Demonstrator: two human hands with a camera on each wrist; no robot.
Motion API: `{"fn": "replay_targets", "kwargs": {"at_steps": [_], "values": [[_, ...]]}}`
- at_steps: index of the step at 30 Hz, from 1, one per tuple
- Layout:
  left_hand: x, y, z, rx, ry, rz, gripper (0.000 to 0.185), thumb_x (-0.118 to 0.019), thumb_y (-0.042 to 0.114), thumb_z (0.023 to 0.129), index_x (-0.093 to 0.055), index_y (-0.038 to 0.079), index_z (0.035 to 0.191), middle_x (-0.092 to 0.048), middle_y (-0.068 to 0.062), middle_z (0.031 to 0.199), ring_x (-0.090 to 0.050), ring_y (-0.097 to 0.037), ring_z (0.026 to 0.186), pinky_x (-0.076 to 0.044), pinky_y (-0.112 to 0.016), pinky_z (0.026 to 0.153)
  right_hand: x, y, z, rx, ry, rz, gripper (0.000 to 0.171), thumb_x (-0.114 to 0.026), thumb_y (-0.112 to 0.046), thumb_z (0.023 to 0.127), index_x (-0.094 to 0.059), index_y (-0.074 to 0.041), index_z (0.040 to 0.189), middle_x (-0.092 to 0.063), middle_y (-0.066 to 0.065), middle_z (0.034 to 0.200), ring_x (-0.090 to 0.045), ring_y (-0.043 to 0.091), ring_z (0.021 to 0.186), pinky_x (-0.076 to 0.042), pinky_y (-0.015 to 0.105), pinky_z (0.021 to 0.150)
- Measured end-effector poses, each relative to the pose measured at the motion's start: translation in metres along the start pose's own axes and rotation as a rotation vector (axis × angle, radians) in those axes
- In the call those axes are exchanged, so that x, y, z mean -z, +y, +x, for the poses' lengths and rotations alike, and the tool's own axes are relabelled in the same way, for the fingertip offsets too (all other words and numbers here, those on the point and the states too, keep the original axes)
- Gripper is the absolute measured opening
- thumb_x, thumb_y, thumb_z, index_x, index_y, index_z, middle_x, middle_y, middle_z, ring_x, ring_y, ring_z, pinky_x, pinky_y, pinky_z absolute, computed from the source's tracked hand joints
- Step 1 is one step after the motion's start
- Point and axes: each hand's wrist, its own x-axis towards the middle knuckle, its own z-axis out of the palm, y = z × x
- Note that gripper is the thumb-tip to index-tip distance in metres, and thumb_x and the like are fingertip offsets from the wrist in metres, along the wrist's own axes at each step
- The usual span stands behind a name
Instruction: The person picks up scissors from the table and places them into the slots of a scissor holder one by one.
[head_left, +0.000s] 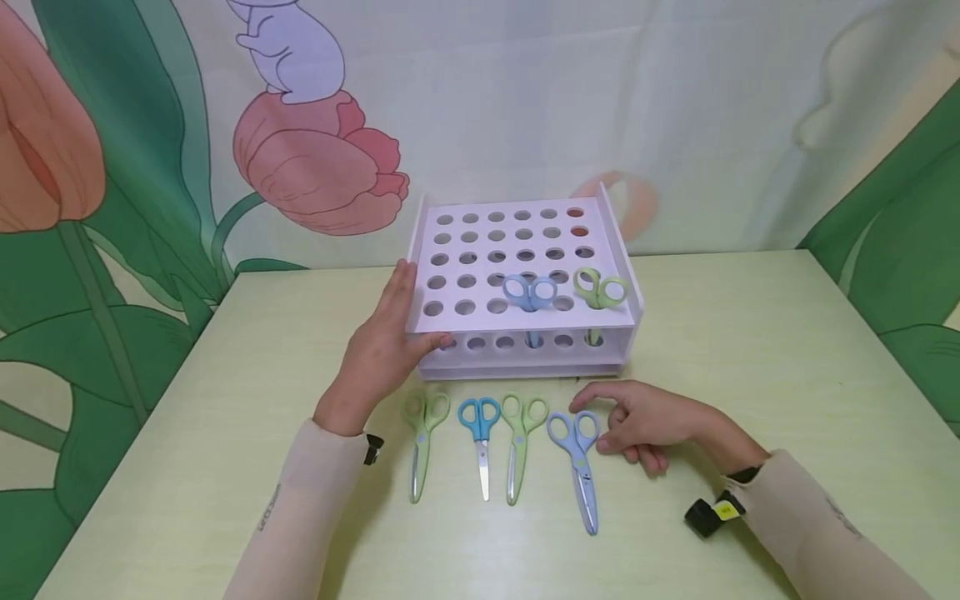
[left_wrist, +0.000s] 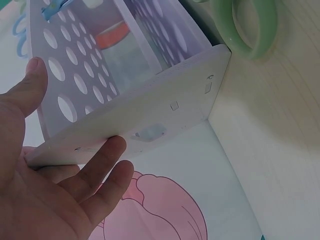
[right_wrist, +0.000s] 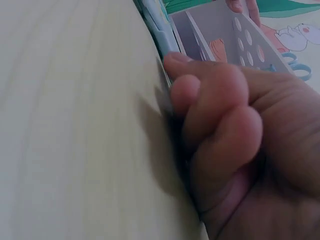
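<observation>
My left hand [head_left: 382, 342] holds the left side of a white rack [head_left: 480, 321] with rows of round holes. Its fingers lie along the outer side panel [left_wrist: 165, 107], its thumb at the front edge. Just beside the handles of periwinkle scissors [head_left: 581, 458] on the table is my right hand [head_left: 645, 421], index and thumb spread about them, other fingers bent. Whether a fingertip touches the handle is hard to tell. Left of these lie green scissors [head_left: 517, 450], blue scissors [head_left: 481, 433] with bare metal blades, and more green scissors [head_left: 422, 450].
Light blue scissors [head_left: 531, 292] and green scissors [head_left: 600, 287] stand handles-up in front holes of the rack. A pale wooden table [head_left: 750, 333] carries everything. Behind it hangs a backdrop [head_left: 480, 108] printed with flowers.
</observation>
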Motion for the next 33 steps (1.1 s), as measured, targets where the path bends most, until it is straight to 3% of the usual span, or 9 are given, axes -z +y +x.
{"fn": "replay_targets", "kwargs": {"at_steps": [11, 21, 33], "values": [[-0.001, -0.002, -0.001, 0.018, 0.002, -0.003, 0.109, -0.08, 0.038, 0.087, -0.006, 0.014, 0.164, -0.001, -0.005, 0.169, -0.024, -0.031, 0.15, -0.041, -0.051, 0.105, -0.003, -0.001, 0.003, -0.002, -0.013, -0.02, 0.033, -0.073, -0.008, 0.092, -0.053, -0.009, 0.118, -0.055, 0.008, 0.055, -0.054, 0.017, 0.035, -0.043, 0.028, 0.034], [-0.003, -0.002, 0.0, 0.0, 0.003, -0.003, 0.109, -0.079, 0.039, 0.087, -0.006, 0.014, 0.164, -0.001, -0.005, 0.169, -0.025, -0.031, 0.149, -0.042, -0.051, 0.103, 0.009, 0.01, -0.002, 0.131, -0.117, 0.161, 0.039, -0.071, -0.001, 0.091, -0.042, 0.004, 0.116, -0.061, 0.014, 0.06, -0.059, 0.015, 0.043, -0.048, 0.027, 0.041], [-0.002, 0.0, 0.001, -0.001, 0.003, 0.002, 0.109, -0.079, 0.039, 0.087, -0.006, 0.013, 0.164, -0.001, -0.005, 0.169, -0.023, -0.03, 0.15, -0.04, -0.051, 0.106, 0.019, 0.018, -0.003, 0.227, -0.143, 0.287, 0.03, -0.062, 0.008, 0.092, -0.042, 0.005, 0.115, -0.07, 0.026, 0.083, -0.069, 0.021, 0.059, -0.058, 0.04, 0.053]]}}
